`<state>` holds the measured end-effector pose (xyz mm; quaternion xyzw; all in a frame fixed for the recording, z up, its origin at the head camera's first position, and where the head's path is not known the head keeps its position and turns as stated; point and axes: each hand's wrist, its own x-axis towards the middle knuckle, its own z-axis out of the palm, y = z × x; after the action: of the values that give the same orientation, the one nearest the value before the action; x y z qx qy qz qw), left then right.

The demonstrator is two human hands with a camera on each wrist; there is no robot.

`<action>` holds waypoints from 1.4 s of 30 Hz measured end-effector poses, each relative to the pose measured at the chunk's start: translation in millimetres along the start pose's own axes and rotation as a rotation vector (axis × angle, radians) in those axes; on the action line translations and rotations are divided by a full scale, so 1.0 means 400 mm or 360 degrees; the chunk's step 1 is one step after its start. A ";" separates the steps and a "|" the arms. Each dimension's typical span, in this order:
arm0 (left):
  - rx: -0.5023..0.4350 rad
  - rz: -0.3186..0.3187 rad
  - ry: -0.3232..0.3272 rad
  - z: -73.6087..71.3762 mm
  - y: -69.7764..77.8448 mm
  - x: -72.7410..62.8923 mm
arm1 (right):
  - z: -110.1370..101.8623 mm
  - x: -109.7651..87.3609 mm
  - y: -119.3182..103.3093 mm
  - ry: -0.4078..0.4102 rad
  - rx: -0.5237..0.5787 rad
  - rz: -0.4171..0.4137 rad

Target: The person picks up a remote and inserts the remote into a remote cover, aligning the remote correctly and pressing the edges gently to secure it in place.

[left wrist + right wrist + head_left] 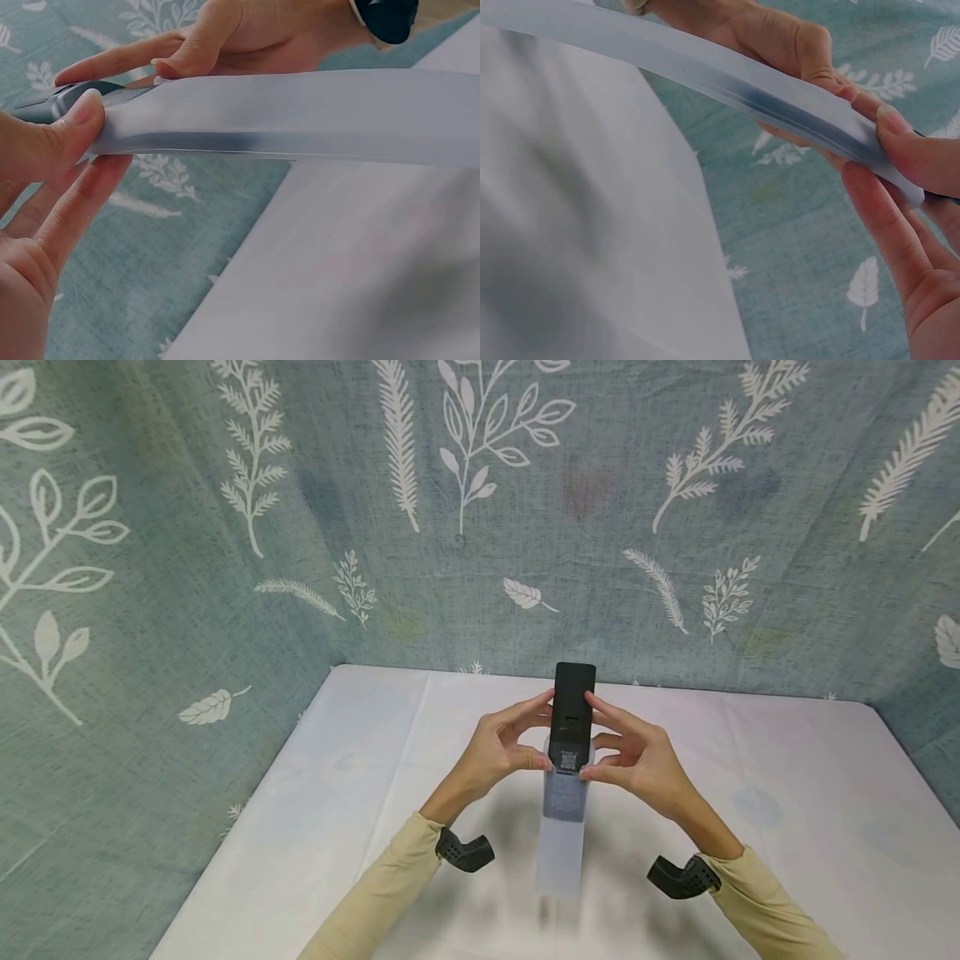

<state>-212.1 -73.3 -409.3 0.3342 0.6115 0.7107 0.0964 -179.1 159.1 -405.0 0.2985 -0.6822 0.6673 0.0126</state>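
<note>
A black remote control (572,706), its back with a small printed code facing up, is partly inside a translucent plastic sleeve (560,856). Its lower part shows dark through the film, and the sleeve's long slack end hangs toward the person. From the left side, my left hand (506,743) pinches both, thumb at the sleeve's mouth and index finger along the remote's edge. Opposite it, my right hand (633,756) grips the other edge the same way. Seen from the right wrist, the sleeve (727,82) bends in a curve, and the right thumb (911,146) presses its end.
Below the hands spreads a table with a white cloth (337,810). A grey-green curtain with white leaf prints (480,593) stands behind the table and along its sides. Each wrist carries a black camera mount (465,852) over a beige sleeve cuff.
</note>
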 end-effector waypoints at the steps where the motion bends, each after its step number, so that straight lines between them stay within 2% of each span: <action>1: 0.0007 -0.0002 0.0004 0.000 0.001 0.000 | 0.001 0.000 0.000 0.0001 -0.0004 0.0003; 42: -0.0023 0.0008 0.0025 -0.002 0.002 -0.011 | 0.010 -0.001 -0.004 0.0038 -0.0043 0.0016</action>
<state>-208.9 -76.6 -410.3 0.3294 0.6063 0.7179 0.0921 -176.8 155.8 -404.2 0.2870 -0.6924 0.6616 0.0215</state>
